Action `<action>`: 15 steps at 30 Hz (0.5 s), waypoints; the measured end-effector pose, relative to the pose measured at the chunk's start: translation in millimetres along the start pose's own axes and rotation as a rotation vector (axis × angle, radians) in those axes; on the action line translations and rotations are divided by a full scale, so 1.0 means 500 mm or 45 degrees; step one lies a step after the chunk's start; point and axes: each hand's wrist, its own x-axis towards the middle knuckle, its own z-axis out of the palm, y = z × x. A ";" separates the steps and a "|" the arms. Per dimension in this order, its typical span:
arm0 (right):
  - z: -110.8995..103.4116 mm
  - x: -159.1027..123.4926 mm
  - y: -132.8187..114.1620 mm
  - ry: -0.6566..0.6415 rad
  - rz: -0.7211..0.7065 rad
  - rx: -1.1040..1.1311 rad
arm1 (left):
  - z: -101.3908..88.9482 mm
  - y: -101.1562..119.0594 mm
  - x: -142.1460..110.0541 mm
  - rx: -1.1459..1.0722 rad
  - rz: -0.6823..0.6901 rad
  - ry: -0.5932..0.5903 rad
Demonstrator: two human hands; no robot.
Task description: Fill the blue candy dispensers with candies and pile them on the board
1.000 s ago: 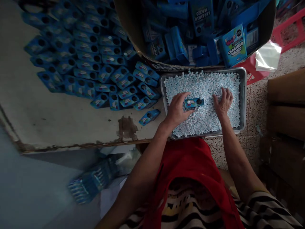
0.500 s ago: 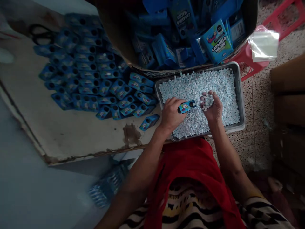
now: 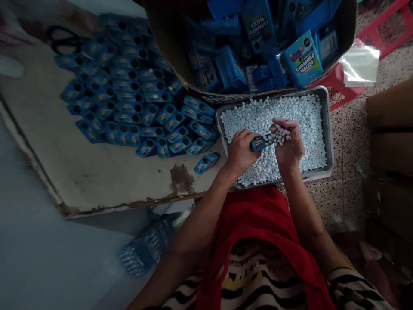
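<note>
My left hand (image 3: 242,151) grips a small blue candy box (image 3: 258,143) whose top end faces right. Beside it, my right hand (image 3: 290,146) is cupped around a heap of small white and pale blue candies (image 3: 282,134). The heap meets the end of the box, and some candies are at its opening. Both hands are above a metal tray (image 3: 329,146) filled with the same candies. Left of the tray, one blue box (image 3: 206,163) lies apart from the many others (image 3: 127,97) on the table.
A large cardboard carton (image 3: 161,47) full of blue boxes stands behind the tray. Black-handled scissors (image 3: 63,39) lie at the table's far left. Clear plastic bags (image 3: 360,64) rest on a red stool (image 3: 346,91). Brown cartons (image 3: 389,107) are stacked at right.
My right hand has turned inward and tilted its candies against the box's end, and its heap looks smaller. The whole view has shifted slightly.
</note>
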 end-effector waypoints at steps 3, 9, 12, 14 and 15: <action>0.009 0.000 0.010 0.088 0.023 -0.190 | 0.006 0.001 0.001 -0.017 0.009 0.014; -0.093 0.053 0.066 0.323 0.186 0.042 | 0.004 -0.010 -0.004 -0.037 -0.040 0.088; -0.170 0.060 0.079 0.501 0.470 0.295 | 0.006 -0.025 -0.004 -0.129 -0.096 0.149; -0.200 0.042 0.077 0.587 0.629 0.390 | 0.011 -0.028 -0.001 -0.214 -0.089 0.126; -0.208 0.028 0.073 0.598 0.690 0.412 | 0.014 -0.027 0.000 -0.243 -0.081 0.112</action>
